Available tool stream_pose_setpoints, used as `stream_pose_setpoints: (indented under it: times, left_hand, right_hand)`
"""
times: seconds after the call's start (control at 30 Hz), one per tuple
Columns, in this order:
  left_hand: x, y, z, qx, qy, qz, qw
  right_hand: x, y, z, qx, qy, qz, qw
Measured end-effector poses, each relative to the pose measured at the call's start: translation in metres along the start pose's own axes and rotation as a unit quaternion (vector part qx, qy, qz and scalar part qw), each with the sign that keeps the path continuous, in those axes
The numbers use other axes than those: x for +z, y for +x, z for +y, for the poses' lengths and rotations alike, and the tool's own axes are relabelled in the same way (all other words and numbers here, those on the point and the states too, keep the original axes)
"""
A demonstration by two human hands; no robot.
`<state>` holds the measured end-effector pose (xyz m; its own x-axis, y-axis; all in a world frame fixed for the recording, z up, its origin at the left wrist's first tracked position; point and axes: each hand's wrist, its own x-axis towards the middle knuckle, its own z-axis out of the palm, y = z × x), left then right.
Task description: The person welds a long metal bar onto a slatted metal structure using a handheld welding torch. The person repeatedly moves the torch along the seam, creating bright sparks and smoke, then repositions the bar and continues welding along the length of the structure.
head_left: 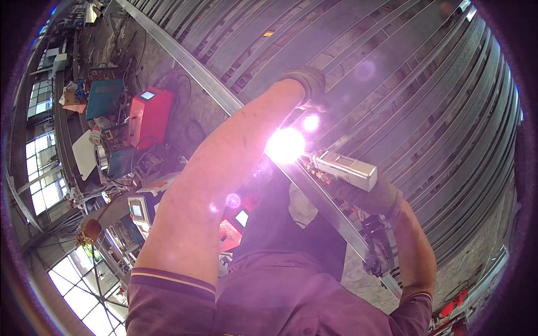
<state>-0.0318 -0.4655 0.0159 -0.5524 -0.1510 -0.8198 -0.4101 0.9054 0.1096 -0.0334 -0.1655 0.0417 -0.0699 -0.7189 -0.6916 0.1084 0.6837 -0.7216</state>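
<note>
My right hand (367,196), in a dark glove, is wrapped round a welding gun (344,168) with a silver box-shaped body. The gun's tip points left into a blinding white-pink arc (286,145), which hides the spot being welded. A long straight metal rail (328,207) runs diagonally beneath the glare and under the gun. Just beyond the arc is my left hand (308,87), also gloved, its fingers curled downward near the ends of the metal slats (358,67). Glare and the hand itself cover whatever those fingers hold.
Rows of long parallel slats fill the far and right sides. A red machine with a small screen (150,119) stands on the floor at left, beside a teal machine (105,96) and cables. A black clamp-like fitting (378,246) sits on the rail near my right forearm.
</note>
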Motion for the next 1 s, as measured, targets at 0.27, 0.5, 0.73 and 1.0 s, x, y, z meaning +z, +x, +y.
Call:
stream_pose_setpoints:
  times: [0.27, 0.5, 0.73, 1.0]
  left_hand:
    - [0.006, 0.003, -0.004, 0.016, -0.030, 0.032, 0.999]
    - [0.008, 0.007, -0.005, 0.024, 0.007, 0.025, 0.999]
    - [0.006, 0.008, -0.004, 0.027, -0.002, 0.017, 0.999]
    - [0.009, 0.008, -0.003, 0.018, -0.015, 0.053, 0.998]
  right_hand:
    - [0.000, -0.001, 0.006, 0.024, -0.001, 0.003, 1.000]
    - [-0.001, -0.002, 0.009, 0.034, -0.001, 0.005, 0.999]
    - [-0.001, -0.006, 0.010, 0.025, 0.000, 0.003, 1.000]
    - [0.000, -0.009, 0.008, 0.019, 0.000, 0.003, 1.000]
